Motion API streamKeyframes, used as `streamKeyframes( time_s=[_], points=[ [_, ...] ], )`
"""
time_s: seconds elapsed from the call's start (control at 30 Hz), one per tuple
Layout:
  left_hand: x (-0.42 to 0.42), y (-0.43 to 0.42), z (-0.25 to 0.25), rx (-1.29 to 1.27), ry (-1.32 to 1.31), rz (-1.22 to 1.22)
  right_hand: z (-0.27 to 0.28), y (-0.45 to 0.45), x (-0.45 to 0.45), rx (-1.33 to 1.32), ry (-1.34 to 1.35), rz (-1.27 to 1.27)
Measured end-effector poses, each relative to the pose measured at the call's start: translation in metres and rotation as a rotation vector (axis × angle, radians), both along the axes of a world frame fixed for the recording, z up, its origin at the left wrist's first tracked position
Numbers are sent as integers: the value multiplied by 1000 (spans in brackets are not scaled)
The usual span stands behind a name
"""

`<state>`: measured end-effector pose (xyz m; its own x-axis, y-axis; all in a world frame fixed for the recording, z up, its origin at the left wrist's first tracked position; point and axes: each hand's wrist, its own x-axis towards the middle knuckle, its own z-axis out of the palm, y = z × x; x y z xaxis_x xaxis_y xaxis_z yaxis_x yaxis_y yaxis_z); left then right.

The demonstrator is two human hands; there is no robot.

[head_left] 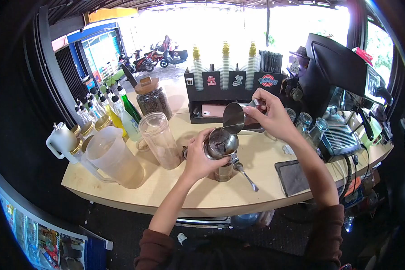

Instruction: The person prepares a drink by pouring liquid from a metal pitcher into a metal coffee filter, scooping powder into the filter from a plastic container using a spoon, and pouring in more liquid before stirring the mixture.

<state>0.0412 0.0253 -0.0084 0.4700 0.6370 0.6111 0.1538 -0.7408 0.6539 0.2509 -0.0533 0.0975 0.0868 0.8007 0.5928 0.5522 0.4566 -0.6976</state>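
Observation:
My left hand (198, 155) wraps around a round-mouthed metal cup (231, 145), which holds something dark. Below it a shiny metal-looking container (222, 174) shows in part; whether the two are joined I cannot tell. Over the cup's rim, my right hand (272, 114) grips a small metal pitcher (233, 118) by its handle. The pitcher is tilted, its lip at or just above the cup's mouth. A metal spoon (252, 183) lies on the counter to the right of the cup. Left of my left hand stands a clear plastic jar (159, 141).
A cloudy plastic jug (114, 157), syrup bottles (128, 105) and a jar of coffee beans (155, 101) stand at left. Behind is a black cup holder (218, 90) with a pink phone (213, 110). On the right are glasses (317, 129), a dark mat (292, 177) and an espresso machine (339, 135).

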Motion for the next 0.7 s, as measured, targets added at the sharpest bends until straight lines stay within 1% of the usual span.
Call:
streamKeyframes(
  time_s=[0.23, 0.3, 0.33, 0.4, 0.43, 0.5, 0.53, 0.6, 0.7],
  points=[
    [-1, 0, 0, -25, -12, 3, 3, -5, -4, -4, 7, -16],
    [-2, 0, -1, -34, -8, 29, -5, -1, 4, 4, 117, 28],
    [-3, -1, 0, -33, -8, 31, -6, -3, 7, 5, 117, 30],
    [-3, -2, 1, -19, 12, 56, -8, -7, 11, -15, 252, 58],
    [-3, -2, 1, -19, 11, 57, -10, -9, 13, -16, 252, 60],
    [-3, 0, 0, 18, -21, 34, -15, -13, 17, -5, 415, 74],
    [-3, 2, -1, 18, -21, 35, -20, -14, 21, -5, 415, 75],
    [-2, 5, -4, 8, -66, -4, -34, -15, 33, 13, 496, 42],
    [-4, 2, 3, 7, -42, 9, -59, -24, 45, -28, 540, -13]
  ],
)
